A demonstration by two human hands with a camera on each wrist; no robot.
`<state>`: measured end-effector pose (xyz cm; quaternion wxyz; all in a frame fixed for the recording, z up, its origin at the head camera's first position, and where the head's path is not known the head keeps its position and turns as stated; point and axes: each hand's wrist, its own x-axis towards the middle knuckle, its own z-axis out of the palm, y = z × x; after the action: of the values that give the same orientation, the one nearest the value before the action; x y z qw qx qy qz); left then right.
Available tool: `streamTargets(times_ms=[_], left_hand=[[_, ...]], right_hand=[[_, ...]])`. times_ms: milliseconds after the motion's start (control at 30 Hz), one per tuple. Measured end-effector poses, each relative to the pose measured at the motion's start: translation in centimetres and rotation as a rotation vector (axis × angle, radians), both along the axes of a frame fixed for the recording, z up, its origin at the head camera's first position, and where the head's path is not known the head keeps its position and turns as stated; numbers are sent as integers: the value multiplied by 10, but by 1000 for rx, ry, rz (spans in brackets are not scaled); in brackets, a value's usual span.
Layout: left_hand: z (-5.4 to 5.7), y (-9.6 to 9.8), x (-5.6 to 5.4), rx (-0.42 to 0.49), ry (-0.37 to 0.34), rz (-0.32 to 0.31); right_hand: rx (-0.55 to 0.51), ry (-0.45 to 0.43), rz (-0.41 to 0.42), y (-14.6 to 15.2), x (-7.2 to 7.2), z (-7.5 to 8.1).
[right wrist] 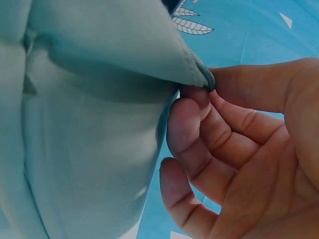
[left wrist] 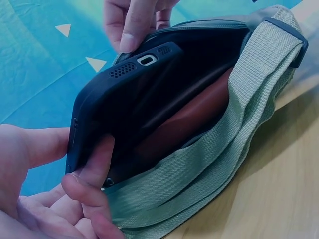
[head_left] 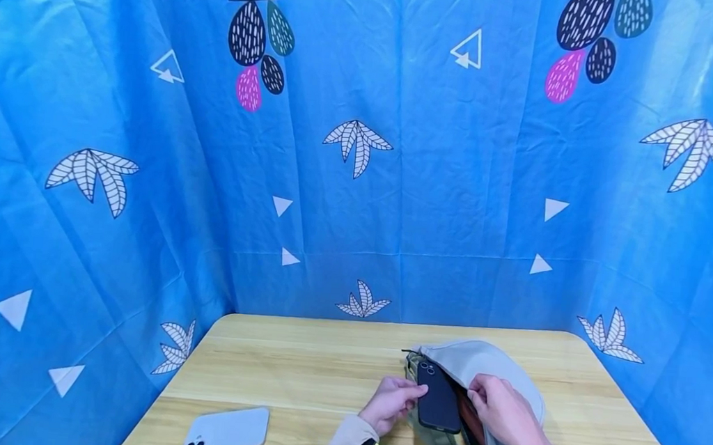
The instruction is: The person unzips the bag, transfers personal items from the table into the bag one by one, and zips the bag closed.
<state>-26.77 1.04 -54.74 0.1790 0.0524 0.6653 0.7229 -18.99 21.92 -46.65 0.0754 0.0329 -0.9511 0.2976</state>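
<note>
A grey-green waist bag [head_left: 490,362] with a webbing strap [left wrist: 199,184] lies on the table, its mouth spread wide. Between thumb and fingers my left hand [head_left: 391,403] pinches a black phone [head_left: 438,400], held at the bag's mouth with its camera end away from me. In the left wrist view the phone's port edge [left wrist: 146,60] faces the camera. My right hand [head_left: 508,412] pinches the zipper edge of the bag [right wrist: 202,74] and holds it up. Inside the bag shows a reddish-brown item [left wrist: 199,112], partly hidden by the strap and the phone.
A second phone, pale with two lenses [head_left: 227,432], lies face down at the table's front left. The wooden table [head_left: 314,359] is bounded by a blue patterned curtain [head_left: 344,214] at the back and sides.
</note>
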Motion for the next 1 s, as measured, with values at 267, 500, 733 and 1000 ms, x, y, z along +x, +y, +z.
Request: streamTargets(times_ms=[267,500,733,1000], left_hand=[[-4,8,4,19,-5,20],[1,17,4,31,-12,30],[-2,22,4,56,-10,36],[-2,32,5,85,-28,43]], right_hand=[[-12,-21,2,0,-2,-2],[-17,1,8,2,-5,0],[-11,10,3,2,-6,-1],[4,29,5,3,-7,-1]])
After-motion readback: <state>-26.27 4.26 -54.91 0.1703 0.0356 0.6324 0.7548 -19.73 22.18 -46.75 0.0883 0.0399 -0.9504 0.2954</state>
